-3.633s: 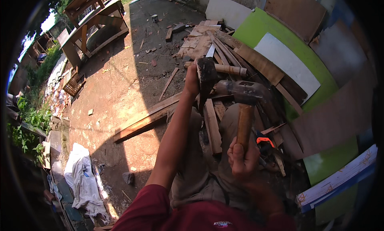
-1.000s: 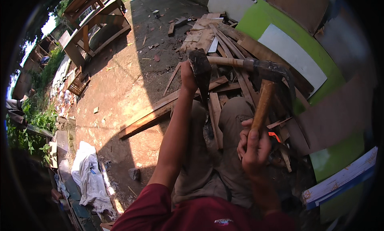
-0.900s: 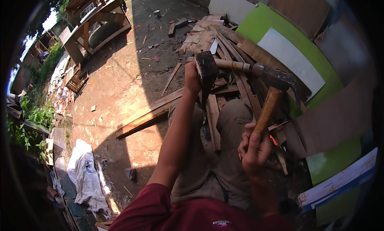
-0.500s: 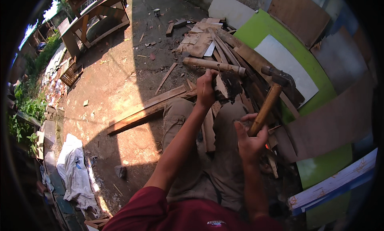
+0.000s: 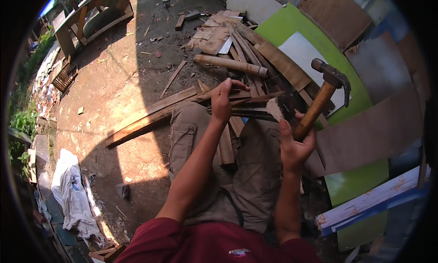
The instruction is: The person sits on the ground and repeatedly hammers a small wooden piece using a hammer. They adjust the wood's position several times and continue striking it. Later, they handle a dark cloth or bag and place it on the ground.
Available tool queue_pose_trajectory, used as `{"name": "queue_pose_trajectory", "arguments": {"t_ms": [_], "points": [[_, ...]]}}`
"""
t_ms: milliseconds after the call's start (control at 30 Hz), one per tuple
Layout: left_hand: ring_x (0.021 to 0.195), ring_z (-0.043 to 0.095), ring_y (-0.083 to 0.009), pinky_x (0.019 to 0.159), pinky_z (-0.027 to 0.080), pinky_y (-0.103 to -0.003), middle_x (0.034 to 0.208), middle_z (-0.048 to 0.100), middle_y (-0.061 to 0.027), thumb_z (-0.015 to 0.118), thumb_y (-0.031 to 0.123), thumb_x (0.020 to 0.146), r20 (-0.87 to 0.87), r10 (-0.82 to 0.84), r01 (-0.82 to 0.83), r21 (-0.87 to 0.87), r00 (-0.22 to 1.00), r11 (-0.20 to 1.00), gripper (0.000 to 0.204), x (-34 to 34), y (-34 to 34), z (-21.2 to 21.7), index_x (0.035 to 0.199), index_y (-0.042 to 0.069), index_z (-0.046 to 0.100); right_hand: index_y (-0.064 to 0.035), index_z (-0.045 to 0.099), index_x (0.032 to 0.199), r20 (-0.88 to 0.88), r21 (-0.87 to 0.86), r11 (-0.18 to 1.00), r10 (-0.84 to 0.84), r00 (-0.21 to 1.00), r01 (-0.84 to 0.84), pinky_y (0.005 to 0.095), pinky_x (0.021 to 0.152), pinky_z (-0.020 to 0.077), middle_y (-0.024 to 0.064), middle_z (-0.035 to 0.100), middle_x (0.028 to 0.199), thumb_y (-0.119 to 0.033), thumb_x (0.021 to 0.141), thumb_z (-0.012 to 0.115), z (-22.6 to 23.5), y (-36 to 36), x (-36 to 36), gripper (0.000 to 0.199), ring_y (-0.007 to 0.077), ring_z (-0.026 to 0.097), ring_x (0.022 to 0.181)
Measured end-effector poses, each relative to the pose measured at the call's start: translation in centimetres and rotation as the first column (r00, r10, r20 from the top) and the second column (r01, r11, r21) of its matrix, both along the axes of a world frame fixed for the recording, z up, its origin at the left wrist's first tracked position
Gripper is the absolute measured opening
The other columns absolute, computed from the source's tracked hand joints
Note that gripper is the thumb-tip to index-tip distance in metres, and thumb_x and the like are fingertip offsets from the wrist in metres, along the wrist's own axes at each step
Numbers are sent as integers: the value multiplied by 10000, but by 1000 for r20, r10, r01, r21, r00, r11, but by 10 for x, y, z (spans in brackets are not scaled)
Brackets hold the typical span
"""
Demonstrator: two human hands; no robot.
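Note:
My right hand (image 5: 296,144) is closed round the wooden handle of a claw hammer (image 5: 321,99), whose metal head points up and away to the right. Beside its thumb is a dark wood block (image 5: 287,103) with a pale, rough broken end; whether the fingers also support it is hidden. My left hand (image 5: 222,103) hovers left of the block, above my knee, apart from it. Its fingers reach loosely to the right, and I make out nothing in them. Long dark timbers (image 5: 159,115) lie on the ground beyond my knees.
A bamboo length (image 5: 230,65) and scrap wood lie ahead. Green sheet (image 5: 273,23) and brown panels (image 5: 365,135) lean or lie at the right. A white sack (image 5: 68,185) and a stone (image 5: 122,190) are at the left. A wooden bench (image 5: 84,19) stands far left.
My left hand has let go of the wood block and drawn a little left. The block is now beside my right thumb. The right hand with the hammer has risen slightly to the right.

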State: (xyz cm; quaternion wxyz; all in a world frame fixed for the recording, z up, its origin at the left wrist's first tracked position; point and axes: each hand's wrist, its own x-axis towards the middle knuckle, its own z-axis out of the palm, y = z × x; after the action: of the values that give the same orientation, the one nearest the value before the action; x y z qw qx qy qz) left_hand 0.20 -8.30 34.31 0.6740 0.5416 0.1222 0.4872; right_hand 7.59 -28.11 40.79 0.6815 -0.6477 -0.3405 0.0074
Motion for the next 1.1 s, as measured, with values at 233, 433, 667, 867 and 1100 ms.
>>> {"name": "queue_pose_trajectory", "arguments": {"t_ms": [233,433,667,867,1100], "points": [[1093,631,-192,978,479,-340,1143,674,-103,786,277,852,-175,-124,169,276,977,946,411,3,-26,-3,1153,33,650,-9,542,1150,-196,70,996,68,978,-55,215,387,329,-21,520,656,-99,911,739,4,-6,19,323,34,399,418],[1080,651,-187,976,491,-334,1134,696,-100,871,156,762,-184,-72,124,293,980,948,464,6,-35,0,1157,25,664,-18,527,1190,-228,91,992,106,968,-87,210,381,327,3,556,736,-114,912,746,3,-10,21,367,37,422,435],[891,684,-109,824,538,-270,966,748,-56,730,176,927,-87,-122,120,-34,989,992,207,-7,0,-17,1018,-11,728,-4,517,1203,-246,124,986,139,959,-111,206,371,329,23,596,777,-132,923,737,2,-7,22,379,30,412,434],[822,661,-82,761,524,-252,920,733,-31,708,193,944,-75,23,-25,-22,997,999,180,-4,-1,-21,992,20,723,1,514,1200,-261,105,993,85,961,-60,218,368,330,10,553,743,-167,931,739,3,-1,24,389,36,388,419],[857,664,-116,739,518,-269,1001,718,-40,822,199,829,-165,70,-16,311,984,950,262,4,-20,-22,1029,64,721,-7,507,1201,-280,94,995,54,958,-29,227,373,333,-6,506,694,-186,926,749,4,3,28,407,39,369,411]]}}
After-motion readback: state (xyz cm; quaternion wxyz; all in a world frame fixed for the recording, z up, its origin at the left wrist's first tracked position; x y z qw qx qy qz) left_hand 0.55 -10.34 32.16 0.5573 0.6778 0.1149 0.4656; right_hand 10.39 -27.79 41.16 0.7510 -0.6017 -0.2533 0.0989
